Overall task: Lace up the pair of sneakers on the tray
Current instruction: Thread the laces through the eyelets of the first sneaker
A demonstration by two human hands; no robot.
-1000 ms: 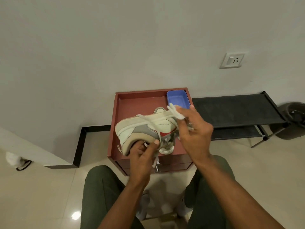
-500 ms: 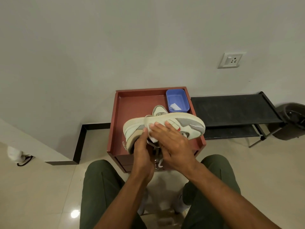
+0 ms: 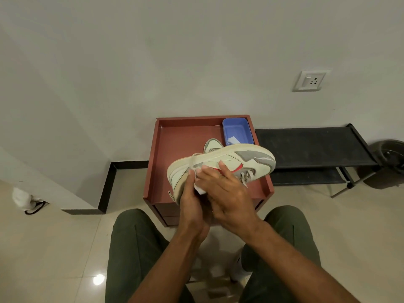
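Since a second ago the sneaker (image 3: 220,165) has been turned: then its toe pointed to 9 o'clock with the lace pulled up taut toward 1 o'clock, now it lies on its side, sole edge up, heel end at 9 o'clock and grey toe at 3 o'clock. It is held above the front half of the red tray (image 3: 188,136). The left hand (image 3: 191,206) grips the heel end from below, thumb pressed on the upper. A lace strap (image 3: 193,159) loops over the sole just above that thumb. The right hand (image 3: 227,193), which a second ago pinched the raised lace, now lies over the side of the shoe with fingers nearly straight; a white lace end (image 3: 200,190) shows at its edge, but I cannot tell whether it is pinched. I judge this as repositioning between eyelets, with lacing unfinished.

The second sneaker (image 3: 213,146) sits on the tray behind, at 12 o'clock, partly hidden. A blue tub (image 3: 237,130) fills the tray's 1 o'clock corner. The tray's raised rim lies close beneath the toe; bare tray floor remains toward 10 o'clock.
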